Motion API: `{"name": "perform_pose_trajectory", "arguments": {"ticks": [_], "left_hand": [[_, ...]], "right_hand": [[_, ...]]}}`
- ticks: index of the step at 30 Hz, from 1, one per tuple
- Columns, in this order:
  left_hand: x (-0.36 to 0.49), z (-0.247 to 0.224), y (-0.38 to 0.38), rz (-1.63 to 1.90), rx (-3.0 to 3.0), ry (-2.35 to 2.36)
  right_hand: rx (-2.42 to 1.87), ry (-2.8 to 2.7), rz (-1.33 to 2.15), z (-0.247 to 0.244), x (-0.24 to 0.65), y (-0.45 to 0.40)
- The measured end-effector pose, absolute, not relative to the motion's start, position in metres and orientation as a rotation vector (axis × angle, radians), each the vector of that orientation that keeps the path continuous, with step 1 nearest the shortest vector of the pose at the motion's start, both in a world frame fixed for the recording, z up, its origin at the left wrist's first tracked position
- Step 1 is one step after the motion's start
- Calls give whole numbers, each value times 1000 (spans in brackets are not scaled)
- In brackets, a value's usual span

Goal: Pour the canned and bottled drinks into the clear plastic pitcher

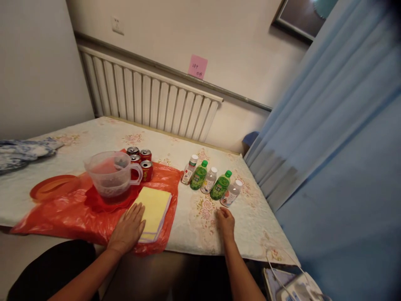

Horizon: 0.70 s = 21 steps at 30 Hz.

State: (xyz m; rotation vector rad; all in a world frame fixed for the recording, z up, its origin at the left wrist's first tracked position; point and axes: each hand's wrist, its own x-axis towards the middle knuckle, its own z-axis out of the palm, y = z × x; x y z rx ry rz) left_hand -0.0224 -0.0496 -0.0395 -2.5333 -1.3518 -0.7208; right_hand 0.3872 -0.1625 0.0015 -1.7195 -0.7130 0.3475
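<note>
My left hand [129,228] lies flat with fingers stretched out, over the left edge of a stack of flat yellow sheets or cloths [155,209]. Which material they are I cannot tell. My right hand [225,221] rests on the flowered tablecloth with its fingers curled in, and nothing shows in them. Just beyond it stands a clear white-capped bottle [231,193]. Several bottles form a slanting row there, among them a green-labelled bottle [220,185] and another green bottle [199,175].
A clear plastic jug [109,177] holding liquid stands on a red plastic bag [72,217]. Behind it are several drink cans [146,171]. An orange lid [52,187] lies left. A blue curtain [328,146] hangs at right, and a radiator [150,96] lines the wall.
</note>
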Motion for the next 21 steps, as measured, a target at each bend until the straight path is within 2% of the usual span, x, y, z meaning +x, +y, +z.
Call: {"name": "perform_pose_trajectory", "arguments": {"ticks": [8,14,21], "left_hand": [[-22,-39,-50,-721,-2542,-1368],[-22,-38,-50,-661,-2519,-1376],[-23,-38,-52,-677,-2550,-1413]], "right_hand": [[-1821,-562,110,17,454,-145],[-1737,-746,186,33,476,-124],[-1768,-751,247,30,487,-113]]}}
